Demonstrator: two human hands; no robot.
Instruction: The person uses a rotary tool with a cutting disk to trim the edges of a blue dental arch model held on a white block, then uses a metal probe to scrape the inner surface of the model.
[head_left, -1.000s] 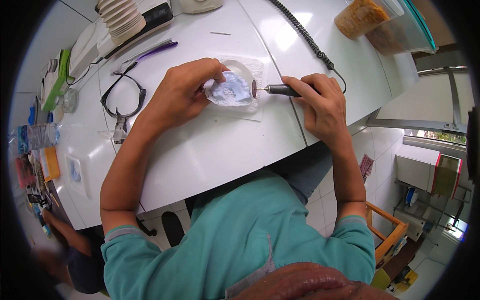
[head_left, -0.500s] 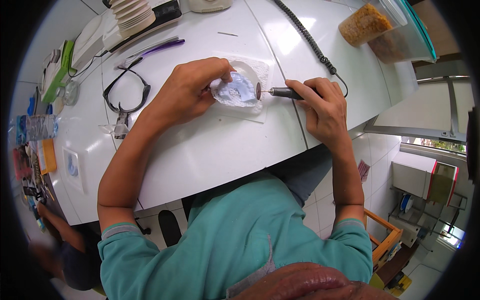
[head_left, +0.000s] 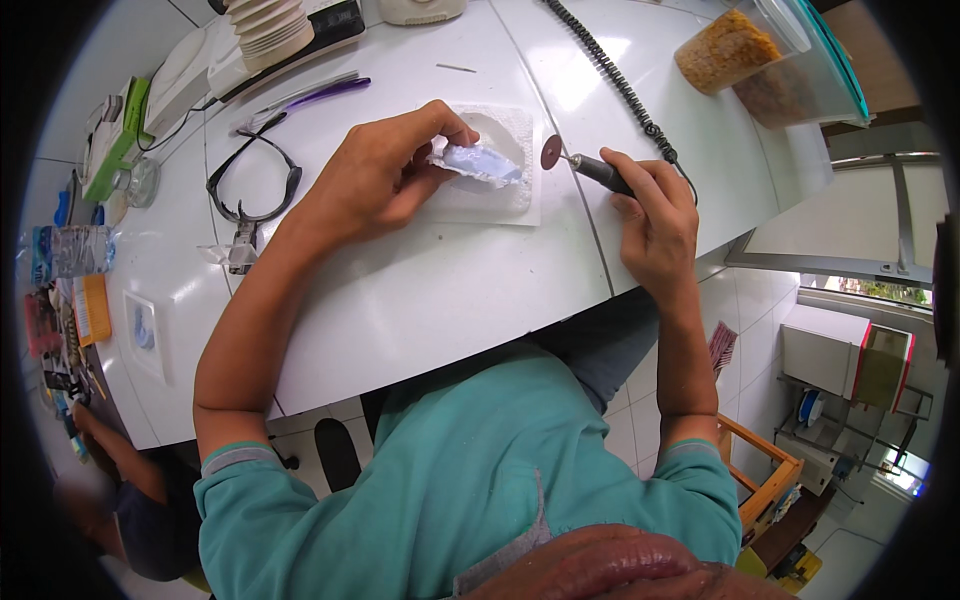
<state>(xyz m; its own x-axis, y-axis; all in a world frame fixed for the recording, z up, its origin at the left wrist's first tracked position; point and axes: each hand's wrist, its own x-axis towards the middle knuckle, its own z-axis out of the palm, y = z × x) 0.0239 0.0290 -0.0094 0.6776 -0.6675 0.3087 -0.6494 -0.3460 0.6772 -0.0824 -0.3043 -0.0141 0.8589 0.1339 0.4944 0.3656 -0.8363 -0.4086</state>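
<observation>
My left hand is closed on a pale blue and white dental cast, pinching its left end between thumb and fingers. The cast is tilted, so I see it edge-on over a white textured tray. In my right hand is a black rotary handpiece, held like a pen. Its thin shank carries a reddish-brown cutting disc, which stands to the right of the cast with a gap between them. The fingers beneath the cast are partly hidden.
A coiled black cord runs up the table from the handpiece. Dark-framed glasses and a purple-handled tool lie to the left. Clear tubs of orange-brown material stand at the far right. Another person's arm shows at lower left.
My left hand has tipped the cast from facing up to edge-on. My right hand has drawn the disc away to the right, and the disc now shows its flat face.
</observation>
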